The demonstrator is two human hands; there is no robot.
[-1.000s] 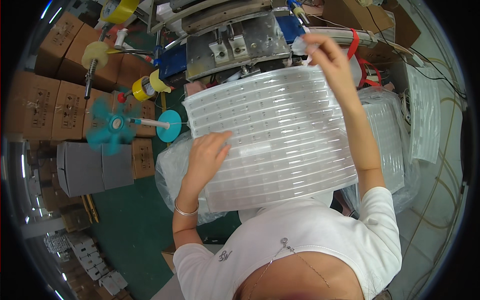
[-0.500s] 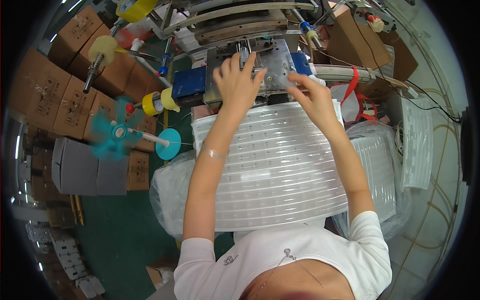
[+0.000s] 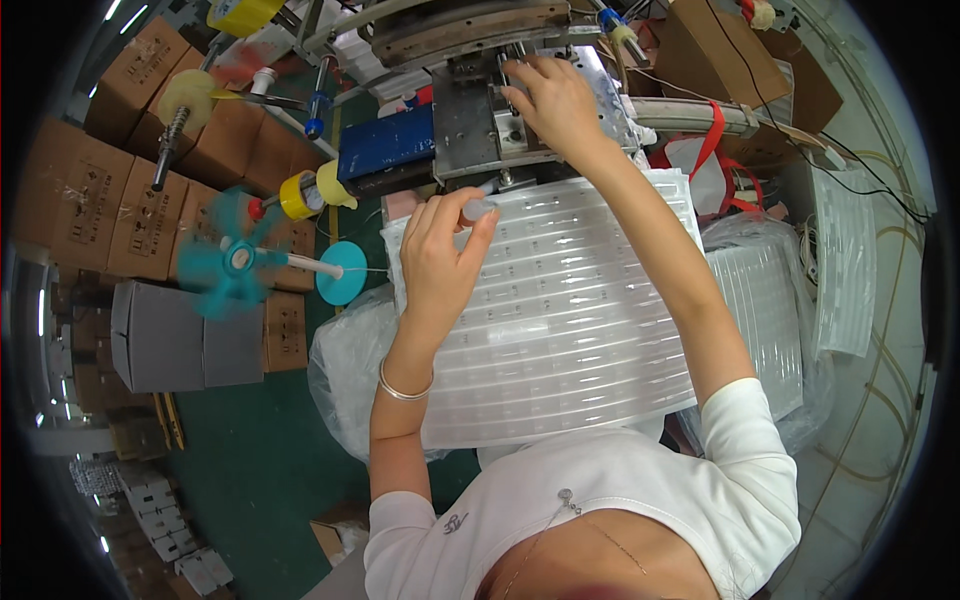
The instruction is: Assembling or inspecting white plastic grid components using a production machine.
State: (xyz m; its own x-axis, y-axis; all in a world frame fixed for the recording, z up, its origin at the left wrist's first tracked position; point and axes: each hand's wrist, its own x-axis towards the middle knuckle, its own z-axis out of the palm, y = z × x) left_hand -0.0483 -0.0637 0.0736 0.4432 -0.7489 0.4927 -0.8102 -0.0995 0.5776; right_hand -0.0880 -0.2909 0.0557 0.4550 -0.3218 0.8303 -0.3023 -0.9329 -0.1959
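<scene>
My left hand [image 3: 437, 250] is over the upper left of a translucent ribbed plastic sheet [image 3: 560, 300]. Its thumb and fingers pinch a small, pale, translucent round piece [image 3: 478, 210]. Farther off, my right hand [image 3: 565, 105] reaches over the metal plate [image 3: 455, 130] of a machine. Its curled fingertips are at the narrow metal fixture [image 3: 510, 135] on that plate; what they grip, if anything, is hidden. Above the plate hangs the worn metal head [image 3: 470, 35] of the machine.
A blue block [image 3: 388, 150] adjoins the plate's left side. Turquoise fan [image 3: 240, 257] blades are blurred at the left, before stacked cardboard boxes [image 3: 90, 200]. Yellow tape [image 3: 297, 195] sits on a spindle. A red strap [image 3: 710, 140] and dark cables lie to the right.
My left hand has drawn back from the fixture toward me, and a small translucent piece now shows in it. My right hand has moved left and away onto the fixture.
</scene>
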